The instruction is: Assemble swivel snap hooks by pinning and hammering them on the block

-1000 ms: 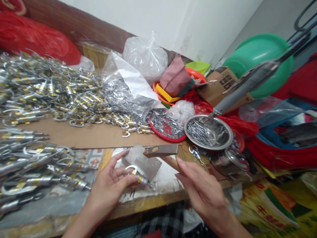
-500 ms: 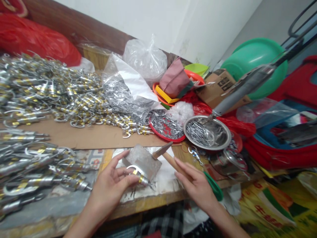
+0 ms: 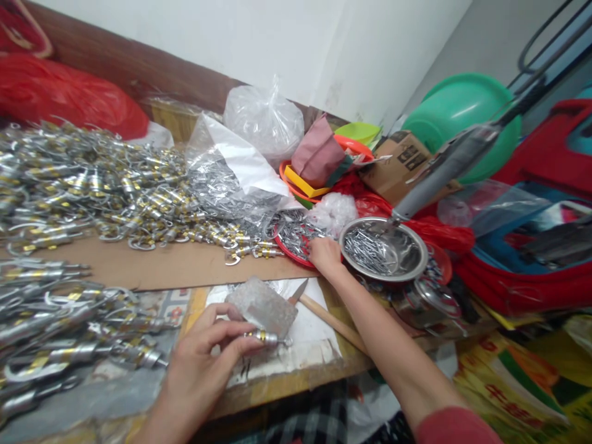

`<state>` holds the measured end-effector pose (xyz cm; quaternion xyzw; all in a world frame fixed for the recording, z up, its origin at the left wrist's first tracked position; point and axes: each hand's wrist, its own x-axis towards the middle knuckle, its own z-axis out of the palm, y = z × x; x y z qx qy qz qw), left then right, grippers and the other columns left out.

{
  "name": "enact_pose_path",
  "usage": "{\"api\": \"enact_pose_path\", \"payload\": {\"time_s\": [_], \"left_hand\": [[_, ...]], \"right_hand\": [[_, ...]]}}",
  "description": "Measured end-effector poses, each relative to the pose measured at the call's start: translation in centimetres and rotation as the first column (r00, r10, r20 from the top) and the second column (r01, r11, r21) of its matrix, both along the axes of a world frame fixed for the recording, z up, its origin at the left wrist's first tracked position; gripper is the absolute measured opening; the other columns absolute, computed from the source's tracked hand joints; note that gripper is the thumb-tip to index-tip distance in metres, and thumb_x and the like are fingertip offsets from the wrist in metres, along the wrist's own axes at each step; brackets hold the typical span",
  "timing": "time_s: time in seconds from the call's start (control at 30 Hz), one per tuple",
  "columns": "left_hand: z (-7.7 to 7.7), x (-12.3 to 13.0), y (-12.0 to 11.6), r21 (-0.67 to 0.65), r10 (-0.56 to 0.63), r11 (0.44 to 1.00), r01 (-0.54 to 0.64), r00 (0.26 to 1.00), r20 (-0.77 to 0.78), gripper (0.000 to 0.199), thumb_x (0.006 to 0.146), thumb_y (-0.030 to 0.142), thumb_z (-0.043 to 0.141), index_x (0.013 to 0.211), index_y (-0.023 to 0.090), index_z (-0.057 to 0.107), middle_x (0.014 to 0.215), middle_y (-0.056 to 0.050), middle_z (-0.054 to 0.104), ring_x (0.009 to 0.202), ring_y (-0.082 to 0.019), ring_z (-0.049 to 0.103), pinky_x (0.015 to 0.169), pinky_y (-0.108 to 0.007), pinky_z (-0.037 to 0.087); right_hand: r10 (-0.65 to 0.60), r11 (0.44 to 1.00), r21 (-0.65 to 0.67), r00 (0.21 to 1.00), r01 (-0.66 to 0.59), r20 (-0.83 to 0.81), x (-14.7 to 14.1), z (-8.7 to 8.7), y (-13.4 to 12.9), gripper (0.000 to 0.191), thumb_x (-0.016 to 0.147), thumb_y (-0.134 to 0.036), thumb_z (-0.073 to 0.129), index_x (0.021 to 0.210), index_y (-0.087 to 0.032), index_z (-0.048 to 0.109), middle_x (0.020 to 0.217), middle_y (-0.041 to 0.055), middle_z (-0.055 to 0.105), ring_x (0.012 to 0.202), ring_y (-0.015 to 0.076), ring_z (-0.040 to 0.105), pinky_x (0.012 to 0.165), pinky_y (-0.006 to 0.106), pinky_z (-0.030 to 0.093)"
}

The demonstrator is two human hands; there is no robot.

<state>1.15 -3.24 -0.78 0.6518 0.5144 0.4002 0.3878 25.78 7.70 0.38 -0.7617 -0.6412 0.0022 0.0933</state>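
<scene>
Between the thumb and fingers of my left hand [image 3: 210, 351] is a small silver metal hook fitting [image 3: 268, 337] with a yellow band, held at the near edge of a grey metal block [image 3: 261, 305]. A hammer [image 3: 332, 322] lies by the block, its wooden handle slanting down to the right under my right forearm. My right hand [image 3: 325, 254] is down in a red plate [image 3: 287, 250] of small metal pieces. Its fingers are bent together among them, and whatever they grip is hidden.
Piles of similar hook fittings [image 3: 92, 185] cover the left of the table. Right of the plate is a steel bowl [image 3: 419, 262] of metal pins, with a grey-handled tool [image 3: 444, 166] slanting above it. A clear bag [image 3: 222, 179] of metal parts lies behind the cardboard [image 3: 185, 265].
My right hand has let go of the hammer, now lying on the table, and has moved forward into the red plate. The left hand still holds the hook fitting, turned slightly.
</scene>
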Motion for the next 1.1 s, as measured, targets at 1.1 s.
{"api": "enact_pose_path", "payload": {"time_s": [1.1], "left_hand": [[1.5, -0.2, -0.3, -0.103, -0.079, 0.99, 0.096, 0.984, 0.159, 0.011, 0.068, 0.029, 0.061, 0.065, 0.021, 0.069, 0.068, -0.001, 0.066, 0.067, -0.016, 0.06, 0.063, -0.023, 0.045]], "right_hand": [[0.863, 0.446, 0.675, 0.481, -0.587, -0.152, -7.1, -0.3, -13.4, 0.03, 0.077, -0.007, 0.053, 0.105, -0.015, 0.059, 0.092, 0.0096, 0.063, 0.089, 0.016, 0.059, 0.073, 0.026, 0.049]]}}
